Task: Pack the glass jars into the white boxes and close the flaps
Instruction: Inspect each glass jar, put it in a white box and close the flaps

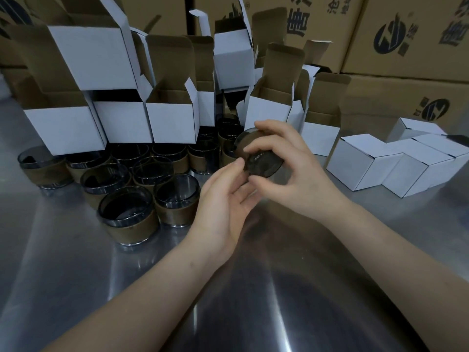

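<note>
**Over the steel surface [228, 301], one jar [264, 165] held between two hands**

Above the middle of the surface, the right hand [291, 174] was clamped on a dark glass jar, with its fingers curled over the top edge and its thumb under the bottom. The jar was held clear of the surface and tipped on its side, one round end turned towards the person. The left hand [223, 201] lay below and to the left of it, palm up, with the fingers nearly straight. They were apart and gripped nothing, and a fingertip touched the jar's lower left edge.

To the left stood a crowd of jars [127, 217], upright, mouths up, each with a brown band round it. They were packed close, many of them touching. Behind them was a row of open boxes [172, 123], white outside and brown inside, with the flaps standing up. More boxes were stacked on top, some of them tilted.

To the right, near the held jar but apart from it, the closed boxes [363, 161] sat side by side, flaps shut. Whether anything was inside them I could not tell.

Big brown cartons [406, 34] with dark printed marks were stacked along the back.
</note>
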Motion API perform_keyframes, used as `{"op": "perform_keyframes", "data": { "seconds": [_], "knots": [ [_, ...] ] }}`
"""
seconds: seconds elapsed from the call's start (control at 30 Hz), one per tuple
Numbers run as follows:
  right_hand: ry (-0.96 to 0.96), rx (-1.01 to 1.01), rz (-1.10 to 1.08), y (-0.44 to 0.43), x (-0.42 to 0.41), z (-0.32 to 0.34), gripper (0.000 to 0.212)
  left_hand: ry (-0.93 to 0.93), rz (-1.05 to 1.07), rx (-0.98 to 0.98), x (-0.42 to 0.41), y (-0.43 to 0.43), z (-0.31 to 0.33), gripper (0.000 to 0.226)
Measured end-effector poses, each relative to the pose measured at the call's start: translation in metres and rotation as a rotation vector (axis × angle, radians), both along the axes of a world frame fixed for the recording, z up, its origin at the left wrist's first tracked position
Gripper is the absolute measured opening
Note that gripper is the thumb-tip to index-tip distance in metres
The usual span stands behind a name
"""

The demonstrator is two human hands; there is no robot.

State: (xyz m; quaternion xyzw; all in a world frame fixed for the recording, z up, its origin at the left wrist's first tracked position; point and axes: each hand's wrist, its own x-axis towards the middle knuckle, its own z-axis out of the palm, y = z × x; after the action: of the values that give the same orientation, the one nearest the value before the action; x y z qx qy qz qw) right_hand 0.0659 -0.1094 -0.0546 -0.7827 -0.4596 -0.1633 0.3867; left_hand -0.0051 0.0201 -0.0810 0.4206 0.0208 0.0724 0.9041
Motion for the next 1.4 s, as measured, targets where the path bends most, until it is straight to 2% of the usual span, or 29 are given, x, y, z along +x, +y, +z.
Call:
{"op": "perform_keyframes", "data": {
  "seconds": [0.1,0.23,0.33,0.47,0.57,0.67,0.8,0.97,1.1,1.2,1.4],
  "knots": [
    [0.074,0.076,0.059,0.002,-0.004,0.001,0.021,-0.017,-0.045,-0.029,0.001,0.001,-0.001,0.031],
    [0.273,0.280,0.198,0.005,-0.008,0.004,0.036,-0.035,-0.079,-0.038,0.004,0.002,-0.003,0.042],
    [0.357,0.373,0.217,0.006,-0.010,0.004,0.044,-0.041,-0.084,-0.009,0.005,0.002,-0.003,0.050],
    [0.460,0.455,0.176,0.007,-0.009,0.005,0.045,-0.046,-0.097,-0.022,0.003,0.002,-0.003,0.035],
    [0.558,0.470,0.065,0.009,-0.007,0.006,0.044,-0.059,-0.118,-0.037,0.002,0.002,-0.001,0.030],
    [0.715,0.415,0.002,0.008,-0.001,0.008,0.044,-0.042,-0.125,0.001,0.002,0.005,0.000,0.045],
    [0.990,0.259,0.171,0.007,0.000,0.008,0.034,-0.052,-0.158,0.073,0.002,0.005,0.000,0.060],
    [1.094,0.310,0.222,0.004,-0.001,0.007,0.052,-0.035,-0.102,0.150,0.001,0.002,0.001,0.054],
    [1.002,0.470,0.159,0.005,-0.001,0.005,0.061,0.041,0.113,0.191,0.002,0.001,0.002,0.039],
    [0.798,0.417,0.018,0.007,0.000,0.002,0.071,0.068,0.246,0.214,0.001,-0.001,0.001,0.014],
    [0.438,0.315,-0.175,0.008,0.005,-0.008,0.059,0.059,0.290,0.243,-0.003,-0.006,0.000,0.022]
  ]
}}
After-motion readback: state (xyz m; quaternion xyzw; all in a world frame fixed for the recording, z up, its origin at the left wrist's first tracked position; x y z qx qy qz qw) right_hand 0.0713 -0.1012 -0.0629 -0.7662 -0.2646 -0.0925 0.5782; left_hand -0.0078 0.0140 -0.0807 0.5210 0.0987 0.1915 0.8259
